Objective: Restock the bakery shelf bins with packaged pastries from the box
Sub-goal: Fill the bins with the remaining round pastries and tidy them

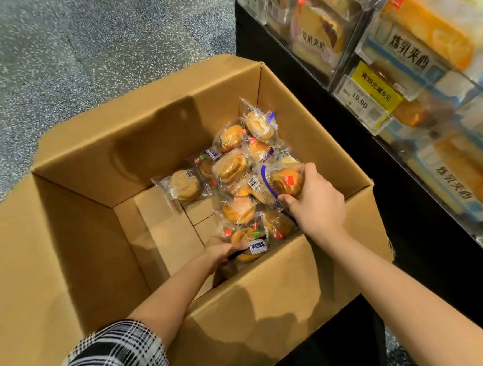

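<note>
An open cardboard box [133, 151] stands on the floor, with several clear-wrapped round pastries [234, 166] piled along its right side. My right hand [317, 203] grips one wrapped pastry [286, 180] near the box's right wall. Lower in the box, my left hand [221, 249] holds another wrapped pastry [249, 244] with a blue and white label. One lone pastry [184, 186] lies apart on the box bottom to the left of the pile.
Clear shelf bins [417, 88] of packaged cakes rise at the right on a black shelf base [298, 71], with a yellow price tag [372, 91] on the front. Box flaps [21, 258] spread open at left. Grey speckled floor [65, 46] lies beyond.
</note>
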`<state>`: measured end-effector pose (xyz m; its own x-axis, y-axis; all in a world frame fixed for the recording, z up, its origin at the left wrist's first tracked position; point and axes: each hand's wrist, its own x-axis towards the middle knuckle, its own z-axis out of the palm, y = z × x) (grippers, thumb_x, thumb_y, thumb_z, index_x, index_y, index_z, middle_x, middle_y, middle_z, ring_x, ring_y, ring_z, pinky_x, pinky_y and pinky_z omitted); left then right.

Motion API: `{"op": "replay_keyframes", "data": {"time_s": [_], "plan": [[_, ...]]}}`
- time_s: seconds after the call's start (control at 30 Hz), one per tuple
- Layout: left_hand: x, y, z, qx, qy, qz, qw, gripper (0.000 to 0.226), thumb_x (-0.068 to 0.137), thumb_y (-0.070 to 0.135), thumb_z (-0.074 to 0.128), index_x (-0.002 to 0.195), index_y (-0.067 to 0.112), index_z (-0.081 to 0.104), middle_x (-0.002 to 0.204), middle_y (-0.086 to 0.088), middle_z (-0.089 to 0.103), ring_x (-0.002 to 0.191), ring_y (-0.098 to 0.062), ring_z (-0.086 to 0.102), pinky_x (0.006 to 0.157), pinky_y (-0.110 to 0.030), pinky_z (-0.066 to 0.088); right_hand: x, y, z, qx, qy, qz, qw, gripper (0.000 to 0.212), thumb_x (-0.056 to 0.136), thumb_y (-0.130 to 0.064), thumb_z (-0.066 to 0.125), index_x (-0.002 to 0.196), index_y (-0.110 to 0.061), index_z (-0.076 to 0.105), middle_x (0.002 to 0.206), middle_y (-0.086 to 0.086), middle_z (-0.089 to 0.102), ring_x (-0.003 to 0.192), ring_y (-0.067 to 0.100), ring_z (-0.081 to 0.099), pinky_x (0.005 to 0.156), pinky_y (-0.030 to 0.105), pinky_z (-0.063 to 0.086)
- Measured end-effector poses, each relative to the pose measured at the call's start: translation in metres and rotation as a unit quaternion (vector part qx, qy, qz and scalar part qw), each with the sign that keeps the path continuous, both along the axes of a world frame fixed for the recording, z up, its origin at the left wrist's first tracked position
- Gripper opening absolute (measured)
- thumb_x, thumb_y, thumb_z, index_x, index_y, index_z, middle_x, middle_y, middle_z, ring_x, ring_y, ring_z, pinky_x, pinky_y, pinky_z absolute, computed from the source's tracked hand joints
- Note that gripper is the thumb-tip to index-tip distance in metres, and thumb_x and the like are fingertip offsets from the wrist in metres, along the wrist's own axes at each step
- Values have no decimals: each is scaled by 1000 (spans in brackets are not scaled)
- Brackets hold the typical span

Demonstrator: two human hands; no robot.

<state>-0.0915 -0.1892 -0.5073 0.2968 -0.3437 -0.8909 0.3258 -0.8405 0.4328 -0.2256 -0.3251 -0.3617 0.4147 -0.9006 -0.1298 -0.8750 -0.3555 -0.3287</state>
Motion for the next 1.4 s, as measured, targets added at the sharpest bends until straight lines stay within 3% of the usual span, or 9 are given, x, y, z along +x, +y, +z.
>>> {"op": "replay_keyframes", "data": {"time_s": [0.23,0.37,0.63,0.8,0.97,1.1,1.2,1.3,1.4], "plan": [[12,19,-3,-7,68,39,997,88,42,31,95,116,4,56,111,-12,67,97,-23,67,70,-28,54,-1,0,3,2,-4,5,1000,46,81,-44,70,108,-23,39,114,1,63,104,26,61,81,38,50],[22,29,22,-25,43,24,998,56,69,8,81,116,2,51,104,-12,67,88,-20,67,62,-22,53,-1,0,4,2,-18,0,1000,45,80,-44,70,106,-23,39,114,0,64,105,25,60,81,37,49],[45,56,97,-129,-15,-64,989,41,67,13,83,100,15,60,102,-7,69,92,-17,67,72,-20,52,-6,8,12,17,-82,3,996,54,76,-52,72,115,-27,45,116,-3,64,109,22,60,85,35,47],[42,50,149,-231,-104,-27,967,34,70,9,81,96,17,62,98,-3,70,85,-13,67,66,-17,52,-18,17,44,109,-298,-67,946,53,71,-32,82,113,-24,51,107,-10,62,106,13,60,84,23,44],[24,40,192,-324,-125,-54,936,90,23,45,95,103,18,64,98,-1,72,96,-17,68,81,-26,54,-49,20,102,93,-367,-68,923,51,71,-30,83,111,-20,53,106,-8,63,95,5,59,74,15,48],[-4,22,239,-390,-156,-220,880,95,34,55,92,117,21,63,116,-1,67,110,-18,63,96,-40,49,-107,14,153,60,-233,23,970,55,67,-39,84,107,-17,54,99,-6,58,90,11,54,66,20,39],[-43,1,281,-426,-161,-364,813,111,47,43,93,142,20,40,141,3,49,129,-16,48,108,-45,39,-159,19,190,57,-148,101,982,51,70,-38,82,105,-19,49,94,-9,56,91,12,53,66,15,36],[-98,-20,323,-432,-149,-484,746,113,53,26,93,147,17,32,142,18,45,131,2,42,109,-21,34,-206,28,219,64,-115,141,981,47,72,-37,81,102,-22,48,87,-19,50,85,5,50,65,4,35],[-158,-35,353,-459,-114,-549,689,70,58,-4,86,115,30,64,125,18,56,113,21,46,89,-2,37,-254,34,245,43,-101,129,986,45,67,-39,83,95,-23,51,85,-15,53,78,3,52,67,9,39]]}}
